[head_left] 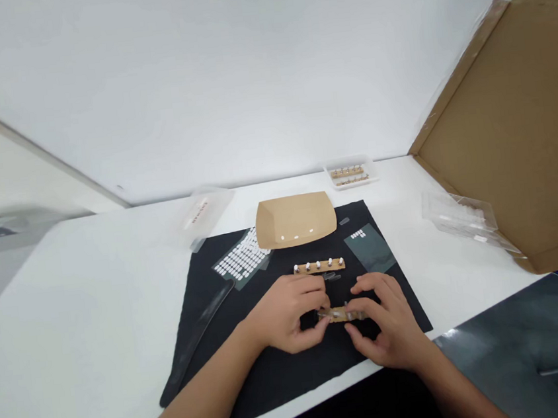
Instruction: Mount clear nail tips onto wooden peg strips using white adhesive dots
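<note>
A short wooden strip with small upright pieces on it lies between my two hands. My left hand pinches at its left end, thumb below and fingers above; a small pale piece near the fingertips is too blurred to name. Around the strip's right end curve the fingers of my right hand, the thumb on the near side. Just beyond, a second wooden strip carries a row of several metal pegs topped with white dots. Between the strips lie a few clear, elongated pieces.
On the black cloth are a brown paper tray, a sheet of white oval stickers and a nearly used sticker sheet. Behind stand a clear box with pegged strips and a translucent lid. Clear plastic cases sit by cardboard.
</note>
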{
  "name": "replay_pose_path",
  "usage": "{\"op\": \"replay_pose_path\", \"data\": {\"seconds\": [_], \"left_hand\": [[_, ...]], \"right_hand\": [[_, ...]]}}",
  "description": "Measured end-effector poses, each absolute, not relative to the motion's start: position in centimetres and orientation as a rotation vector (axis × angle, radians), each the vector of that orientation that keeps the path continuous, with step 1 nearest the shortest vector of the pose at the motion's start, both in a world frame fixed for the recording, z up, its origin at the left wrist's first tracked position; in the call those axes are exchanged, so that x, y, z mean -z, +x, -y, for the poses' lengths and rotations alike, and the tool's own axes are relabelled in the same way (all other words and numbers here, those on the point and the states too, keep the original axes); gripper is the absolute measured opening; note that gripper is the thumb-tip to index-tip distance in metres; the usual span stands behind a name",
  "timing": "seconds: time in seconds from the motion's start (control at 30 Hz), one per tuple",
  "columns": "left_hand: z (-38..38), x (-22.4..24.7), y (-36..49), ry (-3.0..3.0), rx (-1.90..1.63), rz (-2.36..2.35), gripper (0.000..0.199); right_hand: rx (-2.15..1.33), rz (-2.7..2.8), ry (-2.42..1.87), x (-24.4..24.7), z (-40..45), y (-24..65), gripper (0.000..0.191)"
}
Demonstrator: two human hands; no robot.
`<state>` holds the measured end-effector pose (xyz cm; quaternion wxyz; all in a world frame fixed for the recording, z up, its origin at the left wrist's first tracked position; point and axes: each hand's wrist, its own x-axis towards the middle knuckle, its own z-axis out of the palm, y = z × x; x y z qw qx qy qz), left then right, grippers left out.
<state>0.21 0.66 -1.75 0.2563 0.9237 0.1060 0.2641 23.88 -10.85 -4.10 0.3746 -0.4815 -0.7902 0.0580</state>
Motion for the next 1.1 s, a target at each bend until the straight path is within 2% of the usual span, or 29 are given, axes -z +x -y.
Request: {"op": "replay_pose_path", "data": {"seconds": [1.1], "left_hand": [[-0.78, 1.77, 0.19, 2.385, -0.796, -0.259, 0.011]], "right_hand": [[-0.159, 2.069, -1.211, 4.05, 10.43, 23.67, 0.021]]}}
